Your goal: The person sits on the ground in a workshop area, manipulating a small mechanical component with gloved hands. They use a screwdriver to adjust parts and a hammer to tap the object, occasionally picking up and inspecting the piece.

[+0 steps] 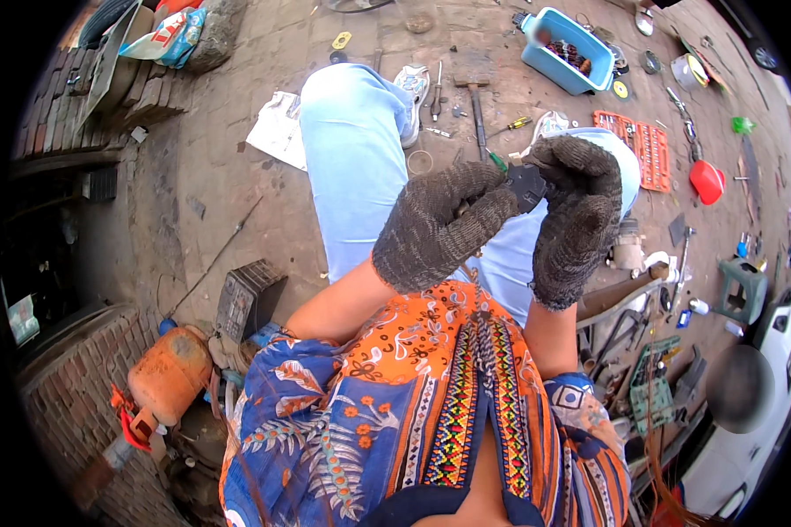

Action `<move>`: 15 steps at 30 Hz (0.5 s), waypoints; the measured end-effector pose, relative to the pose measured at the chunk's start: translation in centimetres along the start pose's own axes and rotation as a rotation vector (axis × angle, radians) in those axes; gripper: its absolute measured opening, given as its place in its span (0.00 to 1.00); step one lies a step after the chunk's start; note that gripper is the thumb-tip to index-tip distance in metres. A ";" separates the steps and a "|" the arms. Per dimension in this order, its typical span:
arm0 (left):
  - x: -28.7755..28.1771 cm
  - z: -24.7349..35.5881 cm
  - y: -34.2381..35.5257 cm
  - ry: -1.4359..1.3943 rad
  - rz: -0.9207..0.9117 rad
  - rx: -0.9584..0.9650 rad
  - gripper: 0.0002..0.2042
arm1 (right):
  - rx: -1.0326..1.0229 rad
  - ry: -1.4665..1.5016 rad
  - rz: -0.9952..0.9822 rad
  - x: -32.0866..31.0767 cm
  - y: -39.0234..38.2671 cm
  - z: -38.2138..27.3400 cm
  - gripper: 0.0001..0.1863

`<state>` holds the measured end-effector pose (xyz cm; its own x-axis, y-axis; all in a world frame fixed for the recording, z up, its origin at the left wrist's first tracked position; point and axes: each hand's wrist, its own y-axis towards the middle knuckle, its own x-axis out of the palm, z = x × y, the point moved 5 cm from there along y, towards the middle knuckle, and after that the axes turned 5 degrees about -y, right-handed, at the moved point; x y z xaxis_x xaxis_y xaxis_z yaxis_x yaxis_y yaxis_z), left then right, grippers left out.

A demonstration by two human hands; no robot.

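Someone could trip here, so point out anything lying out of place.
The hammer and yellow-handled screwdriver lie loose on the paving between the person's shoes, which seems careless with an open orange-red tool case nearby.

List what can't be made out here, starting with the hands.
In the head view:
Dark part: its left end, covered by the gloved left hand.
Right hand: its grip, hidden behind its curled fingers.
Red tool case: individual pieces, too small.
White car: cut off by the dark rim.
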<state>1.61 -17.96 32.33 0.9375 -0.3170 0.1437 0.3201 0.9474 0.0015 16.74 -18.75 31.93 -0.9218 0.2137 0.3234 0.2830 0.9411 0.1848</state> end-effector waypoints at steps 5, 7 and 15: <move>0.2 0.2 -0.1 0.140 0.001 0.004 0.10 | -0.163 -0.100 0.108 0.7 1.3 -0.3 0.30; 0.1 0.6 0.0 0.172 0.056 0.017 0.09 | -0.106 -0.186 0.045 0.0 0.5 0.3 0.27; 0.3 0.4 0.1 0.281 -0.027 0.143 0.09 | -0.316 -0.828 -0.098 1.0 0.1 -0.1 0.12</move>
<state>1.86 -17.97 32.76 0.9363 -0.3233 -0.1369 0.3417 0.9288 0.1433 15.84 -18.45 32.34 -0.8067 0.3723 -0.4589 0.1401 0.8749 0.4636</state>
